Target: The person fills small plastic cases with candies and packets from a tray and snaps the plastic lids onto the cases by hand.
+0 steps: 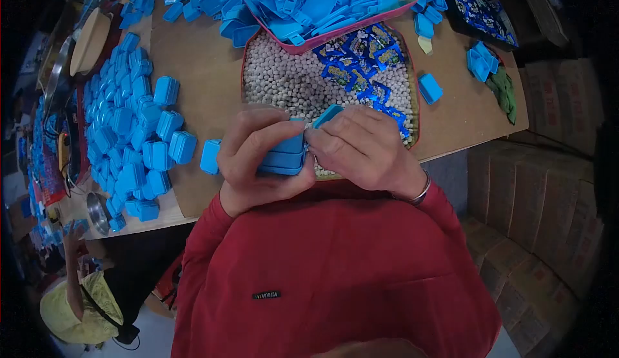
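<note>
My left hand (248, 155) is closed around a small blue plastic case (284, 157), held over the front edge of the tray. My right hand (364, 145) meets it at the case's right end, its fingers pinched together. A blue plastic piece (327, 115) shows at the right fingertips; whether it is a lid or another case I cannot tell. Beneath both hands is a red-rimmed tray (243, 68) with whitish round pellets (277, 74) and shiny blue printed packets (361, 61). Another blue case (210, 157) lies just left of my left hand.
A pink-rimmed bin (298, 47) of open blue cases stands on the tray's far side. Closed blue cases (132, 126) are heaped at left; a black crate (480, 13) of packets sits far right. Cardboard boxes (535, 177) are stacked right. Another person (80, 306) is at lower left.
</note>
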`<state>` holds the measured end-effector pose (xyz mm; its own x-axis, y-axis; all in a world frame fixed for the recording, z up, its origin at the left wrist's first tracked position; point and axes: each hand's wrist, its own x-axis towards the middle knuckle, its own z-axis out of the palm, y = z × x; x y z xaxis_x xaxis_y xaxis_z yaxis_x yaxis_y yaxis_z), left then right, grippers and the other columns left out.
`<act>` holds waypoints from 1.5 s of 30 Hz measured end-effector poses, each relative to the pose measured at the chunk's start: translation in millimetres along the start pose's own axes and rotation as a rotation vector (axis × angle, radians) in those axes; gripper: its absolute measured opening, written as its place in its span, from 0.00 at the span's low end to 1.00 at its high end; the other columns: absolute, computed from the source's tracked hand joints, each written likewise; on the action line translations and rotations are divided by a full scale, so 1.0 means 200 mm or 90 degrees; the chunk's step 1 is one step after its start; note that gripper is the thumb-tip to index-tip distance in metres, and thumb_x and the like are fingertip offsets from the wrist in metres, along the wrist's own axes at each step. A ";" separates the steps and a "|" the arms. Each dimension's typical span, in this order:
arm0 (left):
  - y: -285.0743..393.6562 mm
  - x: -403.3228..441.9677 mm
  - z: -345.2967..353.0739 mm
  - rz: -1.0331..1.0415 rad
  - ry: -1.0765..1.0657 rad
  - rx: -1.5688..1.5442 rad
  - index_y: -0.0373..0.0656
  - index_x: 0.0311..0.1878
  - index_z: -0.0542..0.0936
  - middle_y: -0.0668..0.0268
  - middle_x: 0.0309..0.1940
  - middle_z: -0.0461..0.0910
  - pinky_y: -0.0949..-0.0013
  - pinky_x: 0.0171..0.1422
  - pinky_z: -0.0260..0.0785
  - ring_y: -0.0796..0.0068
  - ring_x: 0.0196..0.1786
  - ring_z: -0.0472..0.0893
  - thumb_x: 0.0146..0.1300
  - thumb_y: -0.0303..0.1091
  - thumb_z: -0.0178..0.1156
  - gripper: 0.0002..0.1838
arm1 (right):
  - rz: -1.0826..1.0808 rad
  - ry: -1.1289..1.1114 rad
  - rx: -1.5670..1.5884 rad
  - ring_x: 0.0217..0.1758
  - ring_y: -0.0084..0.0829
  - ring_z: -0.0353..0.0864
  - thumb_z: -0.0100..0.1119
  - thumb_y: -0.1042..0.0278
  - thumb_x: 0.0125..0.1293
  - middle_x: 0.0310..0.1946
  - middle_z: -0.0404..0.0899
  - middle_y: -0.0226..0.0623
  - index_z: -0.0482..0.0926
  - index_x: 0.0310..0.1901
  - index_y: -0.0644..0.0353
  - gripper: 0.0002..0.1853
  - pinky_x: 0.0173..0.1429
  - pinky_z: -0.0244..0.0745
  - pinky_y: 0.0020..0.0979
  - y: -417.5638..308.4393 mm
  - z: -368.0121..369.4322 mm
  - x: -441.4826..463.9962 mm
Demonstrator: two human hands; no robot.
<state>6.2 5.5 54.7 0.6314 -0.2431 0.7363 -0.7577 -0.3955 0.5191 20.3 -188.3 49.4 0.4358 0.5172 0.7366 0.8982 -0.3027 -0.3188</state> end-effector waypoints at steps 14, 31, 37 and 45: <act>-0.01 0.00 0.01 -0.110 -0.127 -0.404 0.38 0.59 0.72 0.60 0.40 0.77 0.66 0.49 0.68 0.66 0.42 0.77 0.38 0.30 0.72 0.38 | 0.231 -0.109 0.380 0.53 0.42 0.74 0.73 0.67 0.54 0.50 0.73 0.44 0.73 0.43 0.59 0.20 0.56 0.70 0.38 0.00 -0.10 0.01; -0.07 -0.06 0.03 -0.128 -0.041 -0.297 0.39 0.60 0.68 0.59 0.44 0.76 0.65 0.53 0.69 0.69 0.47 0.77 0.40 0.30 0.75 0.41 | 0.206 0.029 0.365 0.50 0.36 0.77 0.73 0.72 0.52 0.47 0.76 0.42 0.78 0.44 0.61 0.18 0.52 0.74 0.33 0.03 0.02 -0.03; -0.06 0.01 -0.04 -0.107 -0.108 -0.265 0.39 0.61 0.69 0.58 0.46 0.76 0.64 0.52 0.69 0.66 0.47 0.77 0.41 0.28 0.76 0.40 | 0.218 0.030 0.353 0.43 0.32 0.76 0.68 0.81 0.55 0.39 0.77 0.39 0.78 0.41 0.60 0.12 0.44 0.72 0.31 -0.02 0.02 -0.06; -0.04 -0.07 0.01 -0.185 -0.036 -0.391 0.41 0.67 0.62 0.58 0.46 0.76 0.63 0.55 0.71 0.67 0.49 0.78 0.41 0.28 0.78 0.49 | 0.261 0.076 0.525 0.38 0.33 0.75 0.68 0.79 0.57 0.35 0.76 0.37 0.78 0.37 0.60 0.09 0.42 0.71 0.31 -0.01 0.06 -0.06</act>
<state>3.7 9.8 40.4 0.8188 -0.2556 0.5141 -0.5011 0.1187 0.8572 13.3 -184.2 34.3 0.7611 0.3952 0.5143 0.4526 0.2445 -0.8576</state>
